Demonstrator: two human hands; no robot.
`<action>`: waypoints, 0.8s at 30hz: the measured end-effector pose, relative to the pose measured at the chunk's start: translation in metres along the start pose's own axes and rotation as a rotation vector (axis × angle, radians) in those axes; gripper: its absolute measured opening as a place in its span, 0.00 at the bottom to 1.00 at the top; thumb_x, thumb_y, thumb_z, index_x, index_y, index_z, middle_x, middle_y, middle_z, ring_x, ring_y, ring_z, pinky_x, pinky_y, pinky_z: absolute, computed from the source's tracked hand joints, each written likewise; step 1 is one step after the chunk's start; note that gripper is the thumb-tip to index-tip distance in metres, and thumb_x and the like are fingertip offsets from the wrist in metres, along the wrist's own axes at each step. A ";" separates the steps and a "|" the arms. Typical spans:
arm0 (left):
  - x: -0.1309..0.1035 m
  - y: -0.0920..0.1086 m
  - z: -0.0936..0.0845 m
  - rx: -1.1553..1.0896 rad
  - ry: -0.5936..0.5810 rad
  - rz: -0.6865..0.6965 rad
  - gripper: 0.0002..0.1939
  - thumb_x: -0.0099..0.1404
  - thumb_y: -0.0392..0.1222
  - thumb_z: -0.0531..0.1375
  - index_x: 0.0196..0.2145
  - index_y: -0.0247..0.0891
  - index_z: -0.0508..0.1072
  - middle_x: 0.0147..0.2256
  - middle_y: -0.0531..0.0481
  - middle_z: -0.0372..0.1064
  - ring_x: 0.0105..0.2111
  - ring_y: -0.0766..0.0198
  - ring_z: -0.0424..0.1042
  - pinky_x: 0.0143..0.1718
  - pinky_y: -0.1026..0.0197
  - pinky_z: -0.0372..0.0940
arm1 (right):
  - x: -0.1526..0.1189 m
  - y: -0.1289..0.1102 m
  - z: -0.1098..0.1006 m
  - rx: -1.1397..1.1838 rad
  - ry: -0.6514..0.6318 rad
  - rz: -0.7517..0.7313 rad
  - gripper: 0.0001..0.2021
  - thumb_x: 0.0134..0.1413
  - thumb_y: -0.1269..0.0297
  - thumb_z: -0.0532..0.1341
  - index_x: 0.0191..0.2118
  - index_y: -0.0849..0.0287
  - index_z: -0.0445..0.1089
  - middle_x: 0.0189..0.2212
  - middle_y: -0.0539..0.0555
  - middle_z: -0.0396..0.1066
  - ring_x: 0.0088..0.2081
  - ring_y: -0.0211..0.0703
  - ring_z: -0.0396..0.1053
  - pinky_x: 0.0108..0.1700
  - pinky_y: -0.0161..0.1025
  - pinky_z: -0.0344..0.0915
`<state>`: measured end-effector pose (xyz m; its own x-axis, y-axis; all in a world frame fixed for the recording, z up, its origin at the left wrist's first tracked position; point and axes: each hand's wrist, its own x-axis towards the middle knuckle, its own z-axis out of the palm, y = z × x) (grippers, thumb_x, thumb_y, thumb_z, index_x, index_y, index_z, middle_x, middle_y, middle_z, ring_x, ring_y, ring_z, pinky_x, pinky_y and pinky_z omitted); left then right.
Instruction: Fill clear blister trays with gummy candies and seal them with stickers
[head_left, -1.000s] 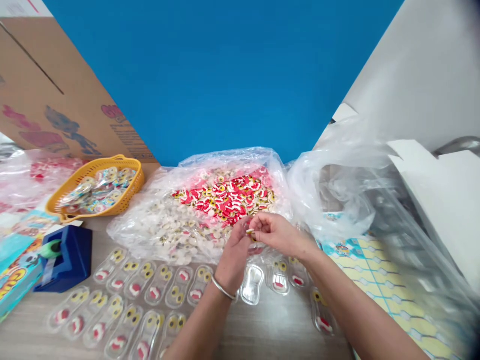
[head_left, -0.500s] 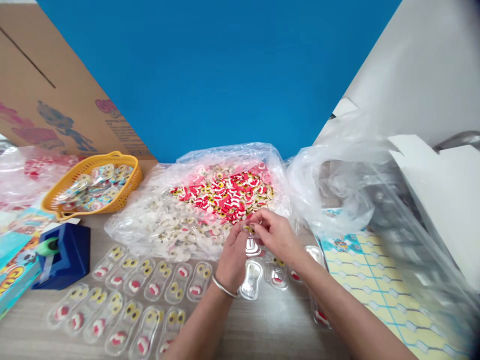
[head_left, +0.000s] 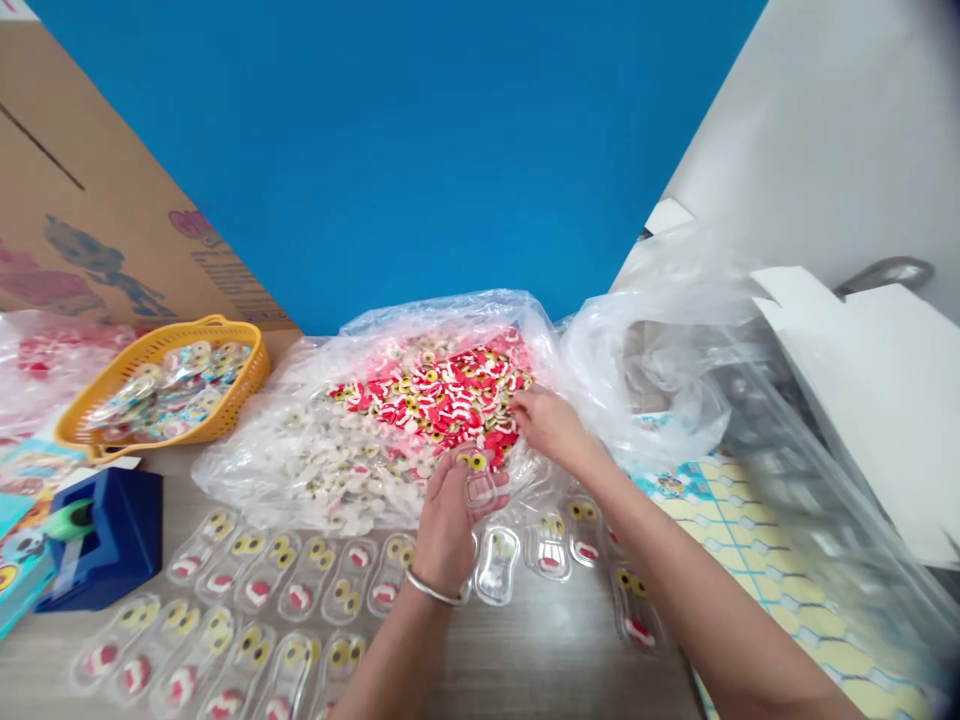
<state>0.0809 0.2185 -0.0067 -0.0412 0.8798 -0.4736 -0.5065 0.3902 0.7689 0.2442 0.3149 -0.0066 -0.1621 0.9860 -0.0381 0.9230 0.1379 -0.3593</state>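
Note:
My left hand (head_left: pixel 450 515), with a bracelet at the wrist, holds a clear plastic tray (head_left: pixel 480 487) that has two yellow eye pieces in its upper end. My right hand (head_left: pixel 546 425) has its fingers pinched at the right side of a heap of red-and-white mouth pieces and yellow eye pieces (head_left: pixel 450 390); what it grips, if anything, is too small to tell. The heap lies on an open clear plastic bag (head_left: pixel 262 450). Just below my left hand a clear tray without pieces (head_left: pixel 496 567) lies on the table.
Filled trays (head_left: pixel 300 597) lie in rows at the front left, more at the right. A yellow basket (head_left: pixel 247 385) of packed pieces and a blue tape dispenser (head_left: pixel 135 540) stand left. Printed yellow cards (head_left: pixel 757 530), plastic and white cardboard (head_left: pixel 862 400) are on the right. A blue panel stands behind.
My hands have parted. My right hand has moved up and right to the heap, while my left hand keeps the tray, now showing two eye pieces. The camera view has shifted slightly.

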 end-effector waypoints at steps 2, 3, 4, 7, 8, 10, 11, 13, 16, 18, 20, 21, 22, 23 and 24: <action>0.000 0.001 -0.002 -0.014 -0.007 0.002 0.18 0.60 0.46 0.60 0.47 0.37 0.68 0.43 0.42 0.73 0.37 0.53 0.78 0.32 0.55 0.73 | 0.012 0.002 0.000 -0.060 -0.045 0.020 0.13 0.61 0.71 0.52 0.41 0.60 0.75 0.43 0.61 0.74 0.43 0.46 0.70 0.43 0.37 0.61; 0.001 0.001 -0.004 -0.013 -0.009 0.000 0.18 0.60 0.46 0.60 0.46 0.37 0.68 0.43 0.41 0.73 0.37 0.53 0.78 0.32 0.55 0.74 | 0.016 0.004 0.000 -0.064 -0.042 0.032 0.14 0.61 0.72 0.52 0.43 0.61 0.74 0.44 0.62 0.74 0.43 0.46 0.70 0.43 0.37 0.61; 0.001 0.001 -0.005 -0.008 -0.008 -0.004 0.18 0.60 0.46 0.60 0.46 0.37 0.68 0.44 0.41 0.73 0.38 0.53 0.78 0.32 0.55 0.74 | 0.020 0.005 0.000 -0.062 -0.039 0.041 0.15 0.60 0.74 0.51 0.44 0.62 0.74 0.44 0.61 0.74 0.43 0.45 0.70 0.43 0.36 0.60; 0.002 0.001 -0.009 0.008 0.000 -0.011 0.17 0.61 0.46 0.59 0.46 0.37 0.69 0.44 0.41 0.73 0.38 0.53 0.78 0.32 0.56 0.74 | 0.025 0.011 0.000 -0.065 -0.080 0.032 0.15 0.57 0.75 0.53 0.43 0.60 0.75 0.40 0.57 0.76 0.39 0.42 0.71 0.41 0.34 0.60; 0.002 0.001 -0.009 0.006 0.001 -0.012 0.17 0.61 0.46 0.59 0.46 0.37 0.69 0.44 0.42 0.73 0.38 0.53 0.78 0.32 0.55 0.74 | 0.025 0.012 0.000 -0.067 -0.098 0.018 0.14 0.56 0.74 0.55 0.42 0.59 0.76 0.39 0.55 0.77 0.39 0.41 0.71 0.41 0.33 0.60; 0.002 0.001 -0.009 -0.002 0.012 -0.012 0.17 0.60 0.46 0.60 0.45 0.37 0.69 0.42 0.43 0.73 0.37 0.53 0.78 0.32 0.55 0.74 | 0.024 0.012 -0.001 -0.081 -0.121 -0.009 0.13 0.56 0.72 0.56 0.41 0.58 0.77 0.41 0.56 0.76 0.40 0.42 0.71 0.42 0.33 0.60; 0.002 0.001 -0.009 -0.005 0.014 -0.011 0.17 0.60 0.46 0.60 0.45 0.37 0.70 0.42 0.43 0.73 0.37 0.52 0.78 0.32 0.55 0.74 | 0.024 0.010 -0.002 -0.091 -0.127 -0.019 0.12 0.56 0.71 0.57 0.41 0.58 0.77 0.42 0.57 0.75 0.41 0.43 0.71 0.43 0.34 0.61; 0.001 0.001 -0.008 -0.007 0.011 -0.011 0.17 0.59 0.46 0.60 0.45 0.38 0.70 0.42 0.42 0.73 0.37 0.53 0.78 0.33 0.55 0.74 | 0.023 0.007 -0.002 -0.111 -0.139 -0.031 0.12 0.57 0.69 0.57 0.41 0.57 0.77 0.45 0.59 0.74 0.43 0.45 0.71 0.44 0.35 0.61; -0.001 0.001 -0.007 0.002 0.004 -0.021 0.18 0.60 0.45 0.60 0.47 0.38 0.69 0.43 0.42 0.73 0.38 0.54 0.78 0.33 0.56 0.73 | 0.022 0.003 0.000 -0.130 -0.156 -0.037 0.11 0.58 0.68 0.57 0.39 0.57 0.77 0.43 0.59 0.73 0.44 0.46 0.71 0.45 0.36 0.62; -0.001 0.001 -0.006 0.009 0.010 -0.027 0.18 0.61 0.43 0.59 0.48 0.39 0.69 0.43 0.42 0.73 0.38 0.55 0.77 0.32 0.57 0.73 | 0.022 0.001 0.002 -0.135 -0.152 -0.029 0.11 0.58 0.67 0.57 0.39 0.58 0.77 0.43 0.60 0.73 0.43 0.47 0.71 0.44 0.37 0.62; -0.001 0.002 -0.006 0.012 0.017 -0.029 0.17 0.61 0.43 0.59 0.48 0.39 0.70 0.42 0.42 0.73 0.37 0.55 0.77 0.32 0.57 0.73 | 0.021 0.000 0.004 -0.132 -0.130 -0.008 0.10 0.56 0.67 0.58 0.39 0.59 0.77 0.43 0.62 0.73 0.42 0.48 0.71 0.42 0.38 0.63; -0.001 0.002 -0.006 0.011 0.018 -0.030 0.17 0.61 0.43 0.59 0.48 0.39 0.70 0.42 0.43 0.73 0.37 0.55 0.77 0.32 0.57 0.73 | 0.020 0.000 0.004 -0.126 -0.116 0.000 0.10 0.56 0.67 0.59 0.40 0.59 0.77 0.43 0.62 0.72 0.42 0.49 0.71 0.41 0.38 0.63; -0.001 0.002 -0.007 0.010 0.019 -0.030 0.17 0.61 0.43 0.59 0.48 0.39 0.70 0.41 0.43 0.73 0.37 0.55 0.77 0.32 0.57 0.73 | 0.019 0.001 0.005 -0.115 -0.102 0.005 0.10 0.55 0.68 0.59 0.40 0.59 0.77 0.44 0.62 0.72 0.41 0.48 0.71 0.41 0.38 0.63; -0.002 0.002 -0.007 0.007 0.017 -0.030 0.17 0.61 0.42 0.59 0.48 0.39 0.69 0.41 0.43 0.73 0.37 0.55 0.77 0.32 0.57 0.73 | 0.018 0.002 0.005 -0.099 -0.091 0.002 0.10 0.55 0.68 0.59 0.40 0.58 0.78 0.43 0.61 0.72 0.41 0.48 0.71 0.41 0.38 0.63; -0.002 0.003 -0.007 0.003 0.012 -0.030 0.17 0.61 0.42 0.59 0.48 0.39 0.69 0.41 0.44 0.73 0.37 0.55 0.78 0.32 0.57 0.73 | 0.016 0.004 0.005 -0.082 -0.082 -0.008 0.10 0.55 0.69 0.59 0.40 0.57 0.78 0.43 0.59 0.72 0.42 0.47 0.71 0.41 0.37 0.63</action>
<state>0.0735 0.2159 -0.0069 -0.0364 0.8642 -0.5018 -0.5047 0.4175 0.7556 0.2435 0.3310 -0.0131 -0.1947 0.9743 -0.1129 0.9464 0.1563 -0.2826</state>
